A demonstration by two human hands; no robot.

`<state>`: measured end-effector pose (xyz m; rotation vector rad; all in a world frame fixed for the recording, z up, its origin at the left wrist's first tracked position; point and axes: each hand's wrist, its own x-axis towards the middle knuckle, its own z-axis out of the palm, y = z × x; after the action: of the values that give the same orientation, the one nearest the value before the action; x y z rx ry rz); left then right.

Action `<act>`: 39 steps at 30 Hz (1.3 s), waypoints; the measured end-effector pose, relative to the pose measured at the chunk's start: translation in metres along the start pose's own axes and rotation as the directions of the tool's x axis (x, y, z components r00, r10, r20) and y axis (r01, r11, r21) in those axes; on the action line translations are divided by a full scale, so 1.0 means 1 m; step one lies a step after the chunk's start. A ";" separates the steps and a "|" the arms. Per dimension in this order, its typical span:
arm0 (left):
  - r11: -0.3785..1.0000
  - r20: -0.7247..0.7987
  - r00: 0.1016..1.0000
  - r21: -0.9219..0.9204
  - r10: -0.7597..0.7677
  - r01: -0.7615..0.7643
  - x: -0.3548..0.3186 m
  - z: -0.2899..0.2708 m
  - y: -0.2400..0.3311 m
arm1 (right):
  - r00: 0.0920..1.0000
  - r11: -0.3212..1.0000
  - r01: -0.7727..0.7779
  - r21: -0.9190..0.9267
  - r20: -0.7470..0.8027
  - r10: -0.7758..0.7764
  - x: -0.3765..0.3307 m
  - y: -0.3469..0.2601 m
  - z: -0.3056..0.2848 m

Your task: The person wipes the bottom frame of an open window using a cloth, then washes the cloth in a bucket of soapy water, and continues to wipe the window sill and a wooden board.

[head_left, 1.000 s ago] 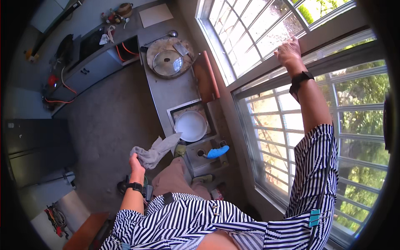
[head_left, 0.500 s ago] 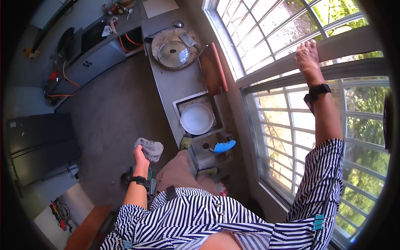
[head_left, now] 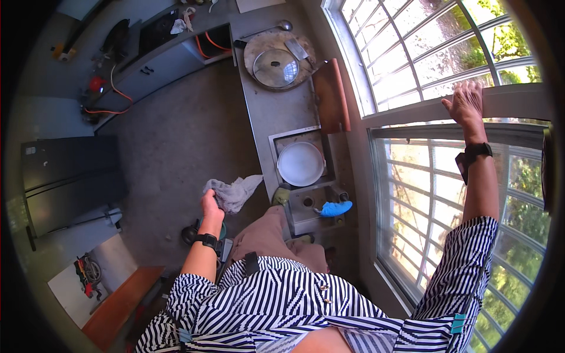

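My left hand (head_left: 212,202) is closed round a crumpled grey cloth (head_left: 236,194), held out over the floor to the left of my legs. One loose end of the cloth points right, toward the counter. Up at the right, my right hand (head_left: 468,103) is hooked over the horizontal rail of the window frame (head_left: 412,113), fingers over its top and thumb out to the left. Barred window panes (head_left: 412,53) lie above and below this rail. My green-shod feet (head_left: 282,195) are at the sink edge.
A white basin (head_left: 301,163) sits in one sink bowl; a blue cloth (head_left: 335,209) lies by the other bowl (head_left: 306,206). Farther along the counter are a glass lid (head_left: 275,69) on a round board, a cleaver (head_left: 296,49) and a ladle (head_left: 284,25). A reddish board (head_left: 332,97) leans at the wall.
The bunched cloth has loosened, and its end now flares out to the right. My right hand stays on the rail, its thumb now spread. The whole view has shifted, moving the room rightward.
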<state>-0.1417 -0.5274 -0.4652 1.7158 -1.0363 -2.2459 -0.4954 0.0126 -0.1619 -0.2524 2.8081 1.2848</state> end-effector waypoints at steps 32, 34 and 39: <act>0.963 0.085 0.961 0.043 0.262 -0.266 -0.050 0.183 0.120 | 0.966 0.943 -0.127 0.307 -0.179 0.188 0.007 0.007 0.048; 0.936 0.150 0.944 0.154 0.295 -0.317 -0.036 0.233 0.122 | 0.966 0.921 -0.174 0.349 -0.118 0.228 0.013 0.010 0.033; 0.805 0.458 0.852 0.389 0.253 -0.448 -0.049 0.310 0.151 | 0.942 0.923 -0.273 0.272 -0.120 0.314 0.004 0.022 -0.017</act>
<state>-0.4457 -0.4817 -0.3008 1.0560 -1.9715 -2.2272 -0.5022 0.0136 -0.1343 0.0862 3.2066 0.9657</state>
